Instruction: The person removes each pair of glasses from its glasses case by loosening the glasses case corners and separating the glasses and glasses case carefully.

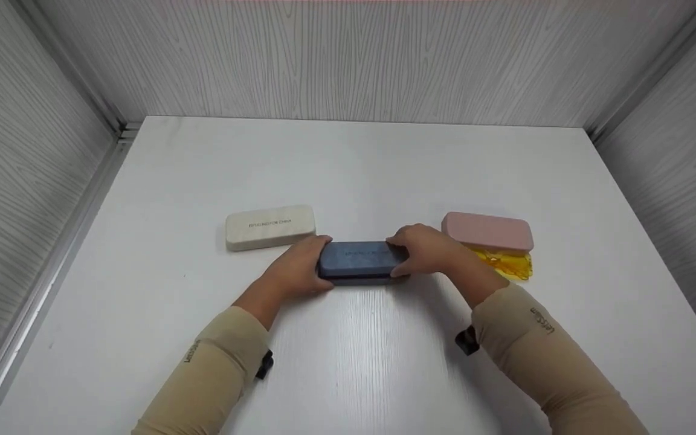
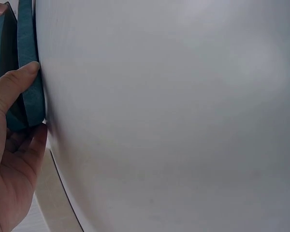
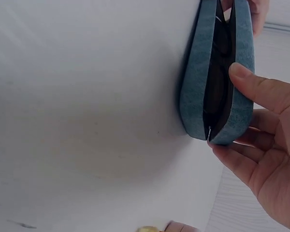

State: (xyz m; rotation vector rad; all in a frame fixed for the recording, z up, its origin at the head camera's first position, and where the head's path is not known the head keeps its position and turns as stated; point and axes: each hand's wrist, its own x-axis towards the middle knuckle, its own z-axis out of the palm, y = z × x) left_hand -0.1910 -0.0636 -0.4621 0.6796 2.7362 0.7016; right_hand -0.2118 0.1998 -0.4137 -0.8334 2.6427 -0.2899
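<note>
A blue glasses case (image 1: 360,260) lies on the table between my hands, its lid raised a little. Through the gap in the right wrist view, dark-lensed glasses (image 3: 216,89) show inside. My left hand (image 1: 296,267) grips the case's left end; in the left wrist view its thumb lies on the lower half. At the other end my right hand (image 1: 431,249) holds the lid, with the thumb (image 3: 241,75) on the lid's front edge and the fingers behind.
A cream glasses case (image 1: 269,226) with printed lettering lies behind my left hand. To the right is a pink case (image 1: 487,232), with a crumpled yellow cloth or packet (image 1: 508,264) in front of it. Wood-grain panels (image 1: 354,60) wall the white table (image 1: 348,169) at back and sides.
</note>
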